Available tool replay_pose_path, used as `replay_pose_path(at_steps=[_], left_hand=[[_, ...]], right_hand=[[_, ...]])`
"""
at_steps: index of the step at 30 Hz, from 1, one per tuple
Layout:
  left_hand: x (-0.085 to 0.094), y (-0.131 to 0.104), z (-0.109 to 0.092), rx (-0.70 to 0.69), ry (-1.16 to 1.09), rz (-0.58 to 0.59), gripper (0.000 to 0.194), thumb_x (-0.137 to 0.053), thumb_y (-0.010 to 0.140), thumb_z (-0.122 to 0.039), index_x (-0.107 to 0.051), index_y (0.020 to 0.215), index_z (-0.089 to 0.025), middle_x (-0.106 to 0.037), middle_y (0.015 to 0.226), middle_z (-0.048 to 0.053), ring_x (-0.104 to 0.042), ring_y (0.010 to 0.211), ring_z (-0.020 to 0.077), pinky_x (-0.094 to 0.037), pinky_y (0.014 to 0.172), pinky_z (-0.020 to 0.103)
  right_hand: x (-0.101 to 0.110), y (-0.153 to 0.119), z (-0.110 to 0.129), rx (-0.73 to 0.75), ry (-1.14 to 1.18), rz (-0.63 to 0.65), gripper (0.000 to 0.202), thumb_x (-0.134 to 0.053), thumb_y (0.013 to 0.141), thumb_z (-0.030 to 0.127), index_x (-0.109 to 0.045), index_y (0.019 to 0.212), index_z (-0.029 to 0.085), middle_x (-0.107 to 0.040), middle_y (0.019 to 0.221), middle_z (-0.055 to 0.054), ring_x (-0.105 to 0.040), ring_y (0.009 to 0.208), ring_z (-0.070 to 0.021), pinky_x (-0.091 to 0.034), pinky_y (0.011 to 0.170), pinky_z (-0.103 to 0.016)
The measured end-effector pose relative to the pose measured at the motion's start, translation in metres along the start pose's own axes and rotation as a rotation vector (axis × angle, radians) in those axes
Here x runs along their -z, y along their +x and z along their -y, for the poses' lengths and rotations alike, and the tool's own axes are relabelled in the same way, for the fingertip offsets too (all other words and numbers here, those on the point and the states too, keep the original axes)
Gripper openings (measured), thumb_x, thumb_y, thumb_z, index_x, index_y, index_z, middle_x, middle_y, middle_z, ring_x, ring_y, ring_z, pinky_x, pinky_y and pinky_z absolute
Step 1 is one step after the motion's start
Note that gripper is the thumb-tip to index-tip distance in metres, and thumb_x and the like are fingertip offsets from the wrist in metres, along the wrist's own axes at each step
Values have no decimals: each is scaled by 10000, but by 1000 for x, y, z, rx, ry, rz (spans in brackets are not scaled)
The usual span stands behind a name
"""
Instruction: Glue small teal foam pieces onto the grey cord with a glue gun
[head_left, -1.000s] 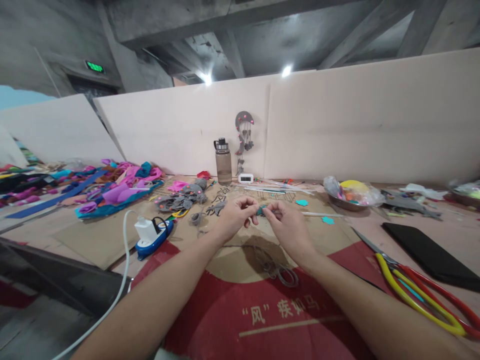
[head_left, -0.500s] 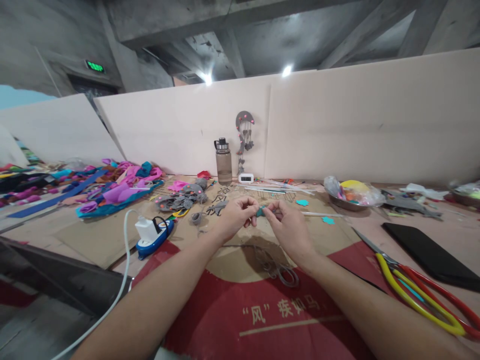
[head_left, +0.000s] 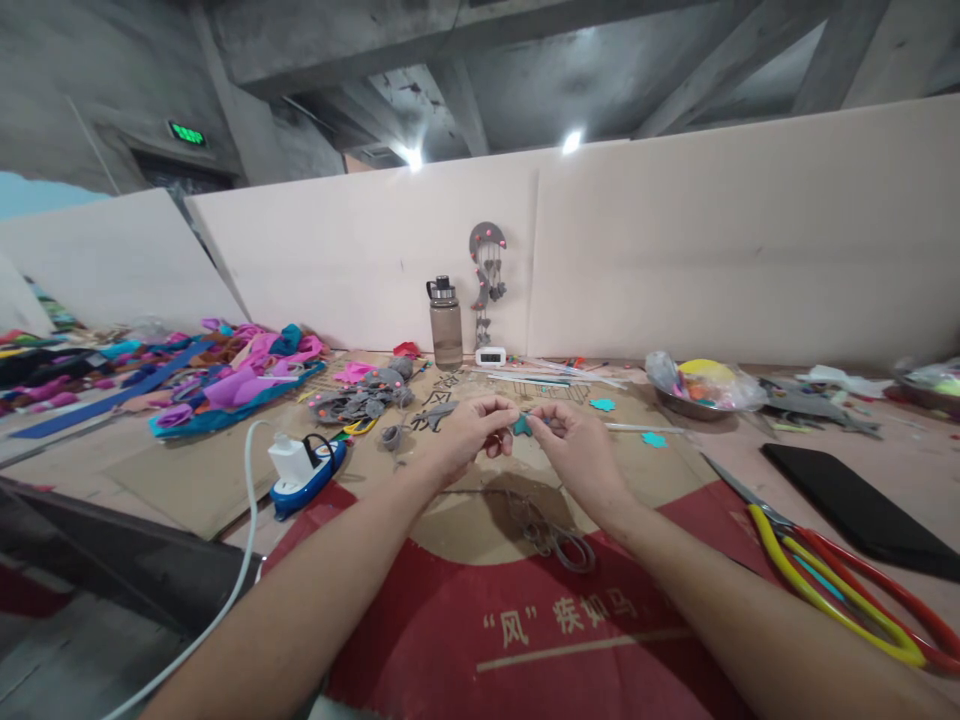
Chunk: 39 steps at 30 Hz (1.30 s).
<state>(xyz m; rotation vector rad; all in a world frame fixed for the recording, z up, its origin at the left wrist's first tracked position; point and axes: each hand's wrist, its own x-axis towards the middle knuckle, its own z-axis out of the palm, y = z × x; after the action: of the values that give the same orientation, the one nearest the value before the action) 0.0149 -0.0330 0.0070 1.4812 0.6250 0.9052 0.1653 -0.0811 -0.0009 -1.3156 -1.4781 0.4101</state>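
Between my fingertips, over the cardboard point(head_left: 637, 480), is a small teal felt piece point(head_left: 522, 426), partly hidden by the fingers. My right hand point(head_left: 574, 445) pinches it from the right side. My left hand point(head_left: 476, 435) is closed with its thumb and forefinger pressed together at the piece's left edge; whether it also grips a cord there is too small to tell. Below my hands lies a loose coil of grey cord point(head_left: 559, 540). Two flat turquoise felt shapes, one farther back point(head_left: 602, 405) and a nearer felt shape point(head_left: 654, 440), lie right of my hands.
Large scissors point(head_left: 832, 580) and a black phone point(head_left: 855, 505) lie at the right. A power strip point(head_left: 307, 480) with a white cable is at the left, near a heap of grey felt pieces point(head_left: 367, 395). Behind stand a bottle point(head_left: 447, 335), a small clock point(head_left: 490, 357) and a bowl point(head_left: 697, 405).
The teal felt piece shows a little more between my fingers, as if turned slightly. My hands stay almost in the same place.
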Motion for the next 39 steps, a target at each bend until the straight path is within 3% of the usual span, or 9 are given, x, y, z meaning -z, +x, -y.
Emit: replay_pose_path(at_steps=[7, 13, 18, 25, 33, 39], left_hand=[[3, -1, -1, -14, -78, 16, 284, -515, 789, -395, -613, 811, -130, -578, 539, 22, -519, 463, 96, -326, 426, 194], [-2, 0, 1, -66, 72, -59, 267, -671, 707, -387, -628, 787, -137, -569, 545, -14, -450, 437, 52, -314, 434, 179], [-2, 0, 2, -77, 132, -106, 269, -653, 719, -394, -628, 785, -135, -552, 532, -18, -445, 447, 61, -314, 439, 185], [0, 1, 2, -105, 114, -141, 253, -637, 723, -383, -577, 751, -139, -469, 512, -51, -370, 432, 43, -255, 439, 188], [0, 1, -1, -108, 141, -143, 205, -626, 718, -337, -557, 725, -143, -428, 517, -64, -331, 430, 33, -239, 442, 190], [1, 2, 1, -91, 112, -126, 236, -626, 729, -372, -574, 748, -142, -453, 509, -56, -371, 428, 44, -266, 437, 190]], right_hand=[[-1, 2, -2, -8, 13, 4, 222, -536, 789, 385, -618, 765, 181, -649, 694, -21, -542, 580, -134, -396, 570, -248], [1, 2, 1, -28, -15, -7, 223, -523, 785, 380, -616, 760, 179, -629, 660, -11, -519, 555, -129, -376, 540, -246], [1, -1, 4, -2, -1, 12, 203, -523, 797, 368, -603, 763, 185, -620, 647, -8, -510, 543, -132, -365, 524, -249], [-1, -4, 2, 34, 24, 38, 202, -547, 811, 343, -571, 951, 200, -617, 708, 2, -553, 607, -144, -394, 558, -252], [-1, -3, 2, 41, 59, 10, 176, -549, 818, 355, -571, 866, 188, -647, 807, -30, -576, 681, -148, -421, 620, -266], [1, -5, 6, 65, 27, -34, 180, -544, 820, 357, -583, 863, 187, -637, 763, -20, -551, 641, -137, -406, 595, -257]])
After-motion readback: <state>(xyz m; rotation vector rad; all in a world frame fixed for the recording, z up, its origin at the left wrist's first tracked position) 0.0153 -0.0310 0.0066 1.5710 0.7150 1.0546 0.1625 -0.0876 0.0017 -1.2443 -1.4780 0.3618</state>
